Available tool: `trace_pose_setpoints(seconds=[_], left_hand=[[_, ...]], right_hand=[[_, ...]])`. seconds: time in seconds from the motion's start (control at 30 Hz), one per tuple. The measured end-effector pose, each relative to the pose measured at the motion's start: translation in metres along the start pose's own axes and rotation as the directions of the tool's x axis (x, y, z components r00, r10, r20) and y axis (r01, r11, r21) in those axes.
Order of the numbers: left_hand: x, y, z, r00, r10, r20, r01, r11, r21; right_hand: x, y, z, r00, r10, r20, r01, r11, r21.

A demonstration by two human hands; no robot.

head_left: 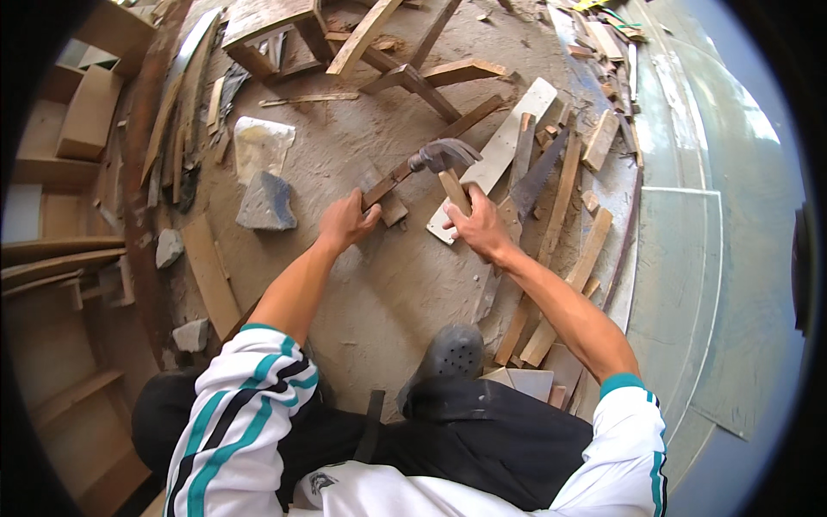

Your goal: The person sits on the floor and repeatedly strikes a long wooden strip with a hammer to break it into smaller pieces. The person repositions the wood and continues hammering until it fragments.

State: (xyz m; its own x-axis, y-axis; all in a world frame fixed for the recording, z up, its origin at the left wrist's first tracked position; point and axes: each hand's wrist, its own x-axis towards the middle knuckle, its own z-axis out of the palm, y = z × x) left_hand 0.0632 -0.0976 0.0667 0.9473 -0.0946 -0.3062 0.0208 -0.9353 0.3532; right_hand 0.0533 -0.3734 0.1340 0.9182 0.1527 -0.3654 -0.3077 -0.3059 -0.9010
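Note:
My left hand (347,221) is closed round the near end of a dark brown wooden strip (475,118), which slants away to the upper right. Beneath that end, a short flat piece of wood (394,208) lies on the ground. In my right hand (482,227) is a claw hammer (456,191), gripped by its light wooden handle. Its metal head is over the strip's middle; whether they touch I cannot tell. A pale board with holes (532,102) lies just beyond my right hand. Beside it rests a handsaw (542,177) with a dark blade.
A broken concrete block (266,202) sits left of my left hand. Loose wood strips (579,250) crowd the right side, next to greenish sheets (676,258). A wooden frame (271,26) stands at the far left, and wooden shelving (60,207) lines the left edge.

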Motion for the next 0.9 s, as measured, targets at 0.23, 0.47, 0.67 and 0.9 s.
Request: trace_pose_setpoints(seconds=[0.23,0.47,0.67,0.9], left_hand=[[0.01,-0.001,-0.004,0.998,0.045,0.043,-0.047,0.998,0.039],[0.012,-0.005,-0.001,0.997,0.02,0.07,-0.022,0.999,0.031],[0.013,-0.007,0.004,0.996,-0.013,0.093,0.014,1.0,-0.003],[0.018,-0.009,0.01,0.997,0.018,0.075,-0.015,0.999,-0.038]], right_hand=[[0.007,-0.03,0.014,0.953,-0.303,-0.01,0.282,0.899,-0.335],[0.009,-0.037,0.029,0.987,-0.162,0.018,0.147,0.839,-0.523],[-0.004,-0.084,0.034,0.968,-0.244,-0.065,0.183,0.854,-0.486],[-0.003,-0.049,0.056,0.998,-0.011,-0.057,-0.033,0.712,-0.701]])
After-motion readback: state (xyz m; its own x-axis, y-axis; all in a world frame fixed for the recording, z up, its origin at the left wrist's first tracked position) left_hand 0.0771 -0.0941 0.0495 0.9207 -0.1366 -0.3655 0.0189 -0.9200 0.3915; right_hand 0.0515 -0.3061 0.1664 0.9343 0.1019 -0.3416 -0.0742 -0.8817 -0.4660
